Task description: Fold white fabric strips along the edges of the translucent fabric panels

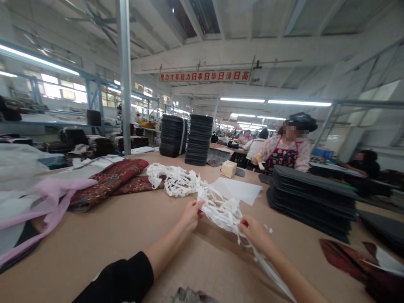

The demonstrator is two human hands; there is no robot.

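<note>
One pink fabric band [47, 198] lies at the far left over pale cloth, on the edge of the brown table [126, 240]. Just to its right I note a folded red patterned cloth [116, 179], lying flat and touching the far end of the tangle of white strips [189, 185].

The tangle runs diagonally across the table centre, from the red cloth toward the near edge.

1. Left hand [192, 214]: it comes in from a black sleeve [120, 277]. Its fingers are closed on the near part of the tangle, with the thumb pressed against the strips.
2. Right hand [254, 232]: it sits just right of the left hand, close but not touching it. Its fingers pinch the same bundle, and the span between the two hands is lifted slightly off the table. One loose strip trails from this hand toward the lower right.

Behind the tangle, a white sheet [236, 189] lies flat, and a beige block [228, 168] stands beyond it. Two stacks of black trays [186, 139] stand upright at the far edge of the table.

Right of the sheet I read a low stack of dark sheets [312, 198]. A co-worker [285, 155] in a patterned apron stands behind that stack, well apart from both hands. At the lower right, a second red patterned piece [347, 256] lies on the table.
</note>
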